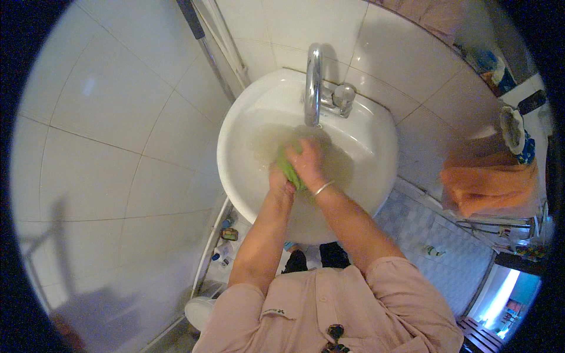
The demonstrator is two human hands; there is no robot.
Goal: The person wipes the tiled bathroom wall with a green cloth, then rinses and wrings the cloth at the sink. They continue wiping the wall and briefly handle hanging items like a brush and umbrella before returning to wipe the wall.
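Both hands are low in a white ceramic washbasin (234, 176), close together over cloudy water (265, 143). A green cloth (289, 170) is bunched between them. My left hand (279, 178) grips its lower left side, with the fingers partly hidden by the cloth. From the right and above, my right hand (306, 161) presses on the cloth, slightly blurred; a pale bangle (324, 187) circles that wrist. The curved chrome faucet (313, 88) stands behind the hands, its spout end just above them. Its round control knob (344, 95) is at the right.
Tiled walls rise to the left and behind the basin. A long-handled pole (212, 57) leans at the back left. An orange towel (490, 185) lies on a metal rack at the right. Bottles (220, 256) and a white bin-like container (198, 311) stand low at the left.
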